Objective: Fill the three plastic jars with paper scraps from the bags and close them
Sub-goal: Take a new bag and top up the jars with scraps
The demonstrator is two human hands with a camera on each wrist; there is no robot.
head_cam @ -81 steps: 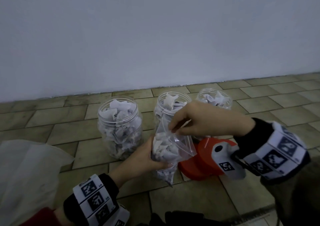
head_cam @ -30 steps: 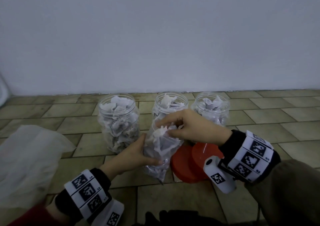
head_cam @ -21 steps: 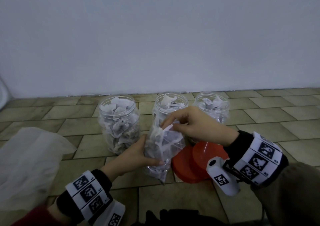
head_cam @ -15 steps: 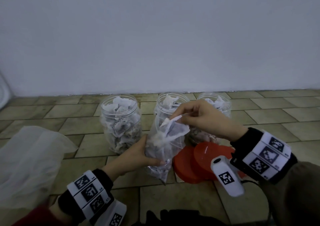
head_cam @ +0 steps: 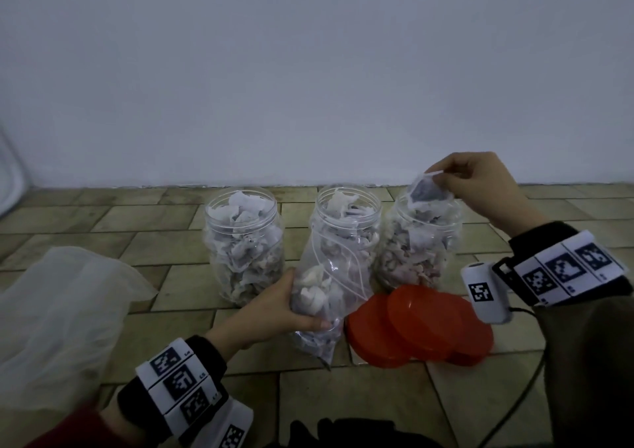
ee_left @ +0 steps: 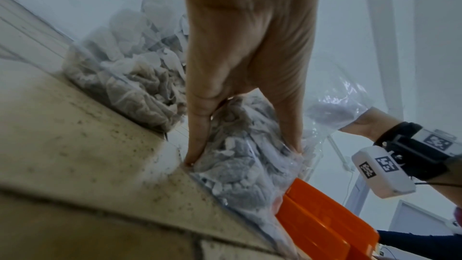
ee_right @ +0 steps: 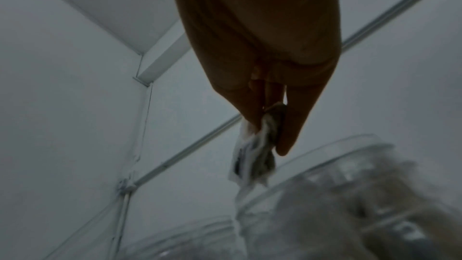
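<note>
Plastic sheet (head_cam: 58,307) lies crumpled at far left on the floor (head_cam: 343,396). Three open jars (head_cam: 244,241) stand in a row, stuffed with scraps. My left hand (head_cam: 271,310) grips the bag (head_cam: 326,296) upright before the middle jar (head_cam: 346,228). Lids (head_cam: 418,327) lie beside it. My right hand (head_cam: 480,183) pinches a scrap (head_cam: 427,192) over the right jar (head_cam: 417,241).

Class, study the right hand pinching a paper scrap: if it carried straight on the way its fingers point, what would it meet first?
Most likely the paper already heaped in the right-hand jar. The right hand points its scrap down at that open mouth, though depth is uncertain.
</note>
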